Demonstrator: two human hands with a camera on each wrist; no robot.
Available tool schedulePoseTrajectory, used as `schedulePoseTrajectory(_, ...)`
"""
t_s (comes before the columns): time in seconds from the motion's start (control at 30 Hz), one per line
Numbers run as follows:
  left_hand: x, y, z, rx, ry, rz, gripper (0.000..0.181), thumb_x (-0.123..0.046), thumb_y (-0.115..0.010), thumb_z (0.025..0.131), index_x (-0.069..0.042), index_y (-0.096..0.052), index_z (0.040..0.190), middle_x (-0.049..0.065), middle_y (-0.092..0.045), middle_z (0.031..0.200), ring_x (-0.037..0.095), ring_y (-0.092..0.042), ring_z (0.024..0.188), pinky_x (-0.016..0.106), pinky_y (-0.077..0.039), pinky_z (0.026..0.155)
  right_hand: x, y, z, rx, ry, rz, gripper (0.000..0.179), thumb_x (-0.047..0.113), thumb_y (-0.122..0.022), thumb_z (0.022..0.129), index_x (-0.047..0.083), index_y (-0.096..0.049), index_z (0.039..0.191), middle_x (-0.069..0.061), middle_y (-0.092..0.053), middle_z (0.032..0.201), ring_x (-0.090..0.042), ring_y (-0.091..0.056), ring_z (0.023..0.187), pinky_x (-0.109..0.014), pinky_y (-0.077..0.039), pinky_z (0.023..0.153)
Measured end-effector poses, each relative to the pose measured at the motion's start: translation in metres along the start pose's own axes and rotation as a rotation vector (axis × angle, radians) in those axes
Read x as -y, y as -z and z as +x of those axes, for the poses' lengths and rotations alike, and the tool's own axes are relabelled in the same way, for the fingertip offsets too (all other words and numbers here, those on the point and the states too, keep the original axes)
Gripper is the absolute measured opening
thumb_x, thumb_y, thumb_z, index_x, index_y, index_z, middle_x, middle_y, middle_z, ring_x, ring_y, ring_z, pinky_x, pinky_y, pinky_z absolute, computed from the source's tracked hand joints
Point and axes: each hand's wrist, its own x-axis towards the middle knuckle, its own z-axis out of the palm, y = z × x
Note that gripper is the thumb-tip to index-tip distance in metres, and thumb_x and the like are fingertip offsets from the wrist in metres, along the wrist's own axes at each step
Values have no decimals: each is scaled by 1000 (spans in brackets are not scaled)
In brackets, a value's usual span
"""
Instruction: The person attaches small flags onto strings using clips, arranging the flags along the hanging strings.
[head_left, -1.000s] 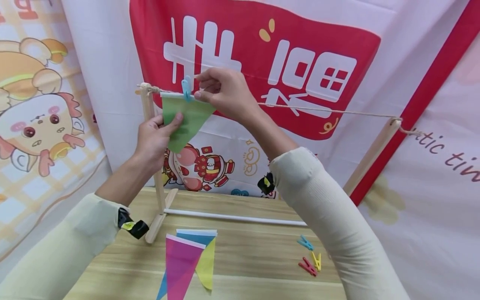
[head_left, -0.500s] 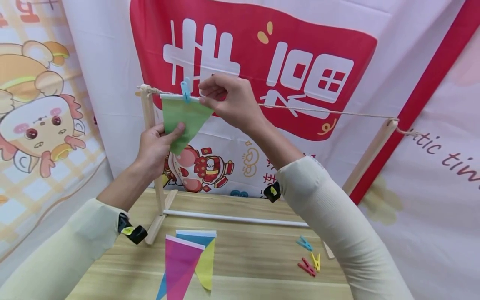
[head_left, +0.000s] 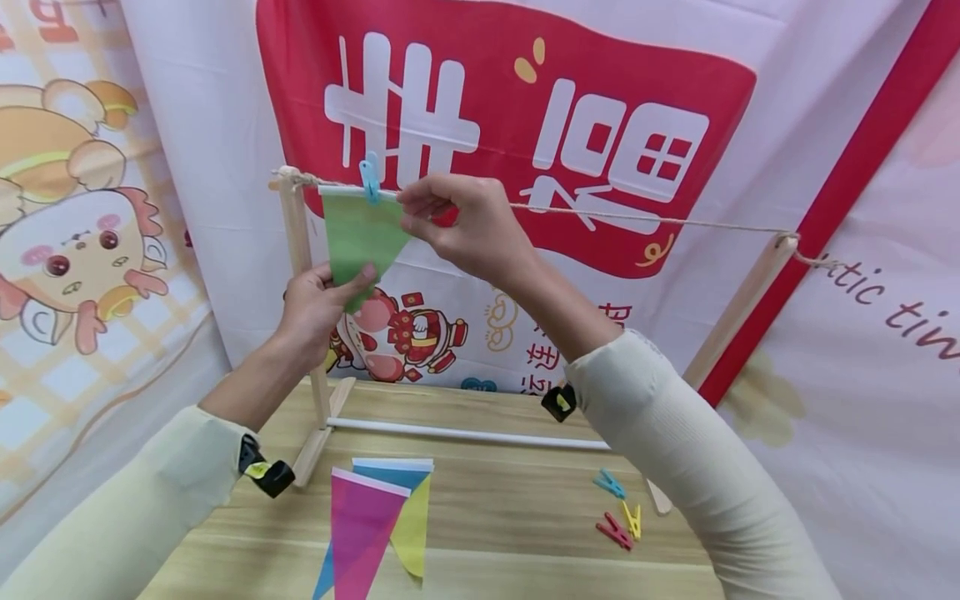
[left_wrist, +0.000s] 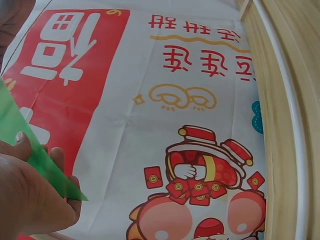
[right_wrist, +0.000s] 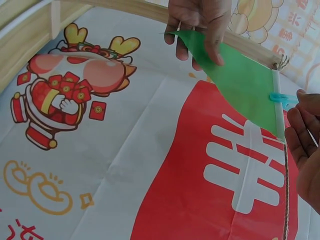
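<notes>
A green pennant flag (head_left: 360, 229) with a white top band hangs from a cord (head_left: 652, 220) near its left end. One light blue clothespin (head_left: 371, 179) clips its top edge there. Around the flag's lower part, my left hand (head_left: 315, 308) pinches with the thumb in front, and the flag's tip shows below the fingers in the left wrist view. My right hand (head_left: 472, 221) is at the flag's upper right corner, beside the clothespin, fingers loosely bent. In the right wrist view the clothespin (right_wrist: 283, 98) grips the band near the right fingertips, with nothing seen between them.
Wooden posts stand at left (head_left: 295, 233) and right (head_left: 738, 308), joined low by a white rod (head_left: 465, 433). On the table lie pink (head_left: 367, 525), blue (head_left: 390, 475) and yellow (head_left: 416, 529) pennants. Blue (head_left: 610, 483), yellow (head_left: 634, 522) and red (head_left: 615, 532) clothespins lie at right. Printed cloth hangs behind.
My right hand has drawn down and slightly right, away from the clothespin. My left hand has slid lower on the green pennant. The clothespin stays on the cord.
</notes>
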Motion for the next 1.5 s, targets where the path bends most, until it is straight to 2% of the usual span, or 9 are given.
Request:
schedulePoseTrajectory(0.17, 6, -1, -2, 10, 12, 23, 42, -56, -80, 100, -27, -74, 129, -23, -81, 100, 3, -76, 109, 39, -45, 115, -4, 0, -10, 3, -12, -20, 28, 10, -85, 101, -1, -82, 126, -13, -86, 121, -20, -82, 109, -35, -68, 103)
schedulePoseTrajectory(0.4, 16, -2, -2, 21, 5, 19, 36, -47, -82, 103, -21, -73, 126, -19, -83, 98, 0, -78, 98, 33, -51, 105, -16, 0, -22, -4, -15, -9, 26, 9, -85, 101, -1, -82, 125, -14, -86, 119, -22, -82, 107, -37, -68, 101)
schedulePoseTrajectory(0.53, 21, -2, -3, 31, 6, 13, 40, -47, -82, 103, -17, -73, 127, -18, -83, 96, 2, -78, 97, 41, -48, 116, -22, 2, -28, -11, -31, 2, 25, 9, -85, 101, 0, -83, 124, -13, -86, 119, -21, -82, 106, -35, -69, 98)
schedulePoseTrajectory(0.63, 24, -2, -4, 37, 24, 8, 41, -47, -82, 102, -16, -74, 127, -18, -82, 95, 1, -78, 97, 52, -41, 129, -25, 1, -32, -9, -65, 6, 25, 10, -84, 102, 2, -83, 126, -12, -86, 121, -20, -82, 106, -36, -69, 97)
schedulePoseTrajectory(0.7, 27, -2, -5, 38, 34, 9, 39, -46, -82, 102, -16, -75, 126, -18, -82, 93, 0, -80, 94, 50, -41, 130, -26, 1, -36, 1, -89, 5, 26, 11, -83, 103, 3, -83, 128, -11, -86, 123, -19, -82, 107, -36, -69, 97)
schedulePoseTrajectory(0.83, 31, -2, -7, 36, 33, 11, 36, -43, -81, 103, -15, -74, 123, -18, -82, 94, 1, -82, 94, 40, -55, 118, -30, -1, -43, 19, -119, 4, 26, 13, -81, 105, 5, -82, 130, -10, -85, 124, -19, -81, 108, -36, -68, 98)
schedulePoseTrajectory(1.03, 36, -2, -9, 43, 43, 55, 34, -44, -82, 105, -17, -76, 124, -20, -82, 93, 2, -79, 99, 35, -52, 108, -36, -2, -53, 17, -143, 12, 24, 12, -81, 105, 6, -82, 128, -9, -85, 123, -19, -80, 107, -39, -68, 98)
schedulePoseTrajectory(1.27, 42, -6, -10, 43, 59, 41, 20, -39, -81, 106, -21, -77, 114, -18, -82, 90, 2, -77, 90, 23, -61, 75, -39, -3, -63, 22, -167, 18, 23, 13, -82, 105, 7, -83, 127, -10, -85, 122, -18, -80, 106, -40, -68, 98)
schedulePoseTrajectory(1.5, 48, -7, -12, 105, 35, 54, 23, -36, -77, 110, -15, -76, 119, -16, -81, 95, 4, -78, 97, 21, -61, 84, -44, -5, -72, 23, -175, 16, 23, 11, -81, 105, 8, -83, 127, -10, -85, 123, -19, -81, 106, -42, -69, 98)
